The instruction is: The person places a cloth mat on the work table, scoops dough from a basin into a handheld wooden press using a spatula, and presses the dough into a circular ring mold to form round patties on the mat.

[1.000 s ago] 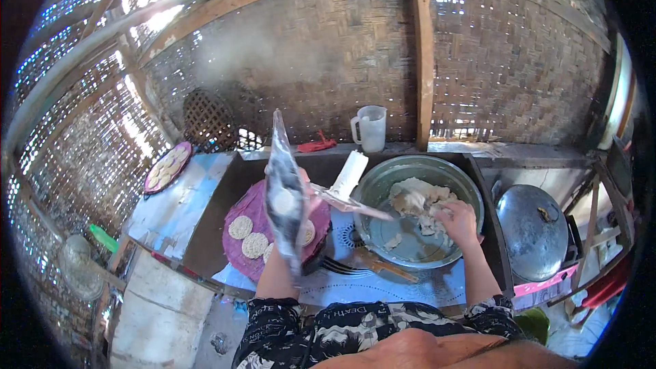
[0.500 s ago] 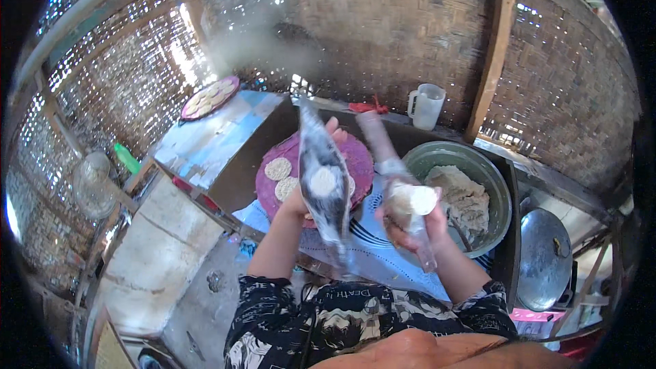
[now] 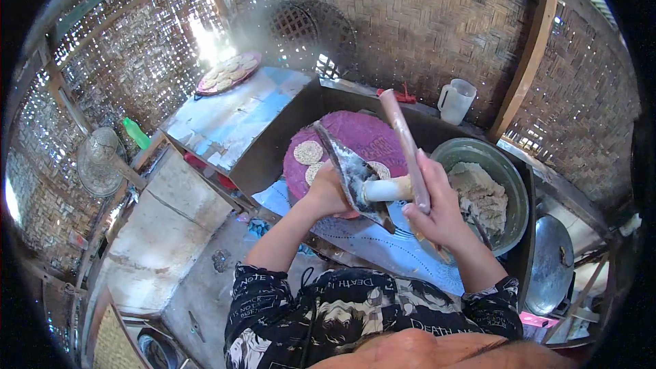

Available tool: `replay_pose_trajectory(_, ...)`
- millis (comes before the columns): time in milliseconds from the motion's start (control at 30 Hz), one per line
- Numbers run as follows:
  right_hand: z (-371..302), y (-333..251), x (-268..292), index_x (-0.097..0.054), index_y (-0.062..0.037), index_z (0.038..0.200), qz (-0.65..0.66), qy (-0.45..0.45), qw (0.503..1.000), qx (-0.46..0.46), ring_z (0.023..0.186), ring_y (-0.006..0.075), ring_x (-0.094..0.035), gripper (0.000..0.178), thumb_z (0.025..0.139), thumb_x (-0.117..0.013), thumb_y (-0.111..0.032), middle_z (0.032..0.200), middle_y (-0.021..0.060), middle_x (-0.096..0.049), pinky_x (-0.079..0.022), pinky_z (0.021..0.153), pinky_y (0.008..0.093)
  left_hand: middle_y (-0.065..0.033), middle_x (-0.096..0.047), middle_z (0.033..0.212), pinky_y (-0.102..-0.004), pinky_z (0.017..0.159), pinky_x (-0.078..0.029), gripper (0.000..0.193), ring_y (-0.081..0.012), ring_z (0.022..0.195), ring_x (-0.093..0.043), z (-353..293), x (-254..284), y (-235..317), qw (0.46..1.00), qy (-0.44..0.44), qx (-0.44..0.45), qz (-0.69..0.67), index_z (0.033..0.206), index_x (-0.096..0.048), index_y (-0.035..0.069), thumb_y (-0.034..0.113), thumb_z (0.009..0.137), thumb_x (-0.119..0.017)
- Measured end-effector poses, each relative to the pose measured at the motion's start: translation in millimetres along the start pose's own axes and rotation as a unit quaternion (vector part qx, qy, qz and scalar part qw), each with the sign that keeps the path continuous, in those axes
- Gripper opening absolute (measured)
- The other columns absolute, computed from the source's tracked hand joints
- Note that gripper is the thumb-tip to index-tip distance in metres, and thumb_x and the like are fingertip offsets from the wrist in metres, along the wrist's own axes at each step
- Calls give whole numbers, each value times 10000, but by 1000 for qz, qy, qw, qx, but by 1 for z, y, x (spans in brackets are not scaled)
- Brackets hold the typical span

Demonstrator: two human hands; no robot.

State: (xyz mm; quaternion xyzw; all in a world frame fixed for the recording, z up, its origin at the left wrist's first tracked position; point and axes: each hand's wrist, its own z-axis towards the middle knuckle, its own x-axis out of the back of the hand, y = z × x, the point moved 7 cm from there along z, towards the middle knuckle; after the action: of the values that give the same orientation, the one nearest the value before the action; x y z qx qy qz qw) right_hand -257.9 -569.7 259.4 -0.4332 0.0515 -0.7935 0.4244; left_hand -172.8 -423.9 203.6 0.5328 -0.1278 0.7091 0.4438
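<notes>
In front of me my left hand [image 3: 329, 190] wraps round a dark, white-dusted board [image 3: 352, 172], held tilted up on edge. My right hand [image 3: 437, 199] grips a press-like tool with a long pinkish bar [image 3: 403, 130] and a white cylinder [image 3: 384, 190]. The cylinder's end meets the face of the board; what lies between them is hidden. Behind the board is a purple round tray [image 3: 355, 126], bearing several pale, lacy rounds [image 3: 307, 153]. To the right, a large green basin [image 3: 521, 198] holds a mass of pale dough [image 3: 480, 195].
A second tray of rounds [image 3: 229, 74] sits on the blue-white box top [image 3: 239, 119] at the far left. A clear plastic jug [image 3: 456, 101] stands on the back ledge. At the right is a metal lid [image 3: 552, 256]. Blue patterned cloth [image 3: 383, 249] lies under the tray.
The board and the press have come together, the cylinder now against the board. The pale disc seen on the board before is hidden. My view has shifted a little.
</notes>
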Motion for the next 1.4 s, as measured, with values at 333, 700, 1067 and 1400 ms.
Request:
replay_pose_trajectory(333,6,-16,-49,-339,-171,1295,-114,-9,993,-10,898,416,-520,756,662,-699,-374,1125,243,-371,-499,655,428,-121,-580,906,-394,860,-381,357,-313,912,-527,5,-8,-17,988,86,-58,-116,853,-591,93,371,630,-611)
replay_pose_trajectory(700,-27,98,-87,-221,-5,1315,481,-275,775,-305,1078,316,-448,930,684,-619,-560,1254,137,-359,-370,890,398,-111,-452,1228,-377,959,-349,926,-237,1124,-450,56,-7,-63,869,-81,-27,-487,1273,-324,68,242,509,-817)
replay_pose_trajectory(1067,-22,87,-57,-291,-36,1299,576,-194,664,-435,1000,331,-491,895,701,-484,-673,1214,146,-409,-401,821,483,-162,-323,1331,-462,1021,-245,862,-304,1276,-252,117,38,-69,414,-84,-208,-882,1367,-157,80,-45,651,-621)
replay_pose_trajectory(1400,-37,149,-70,-401,-5,1214,454,-199,660,-565,942,279,-550,730,780,-463,-589,1095,146,-523,-460,793,375,-72,-575,802,-445,778,-436,473,-281,843,-550,145,-101,-140,252,-32,105,-961,807,-556,112,565,813,-421)
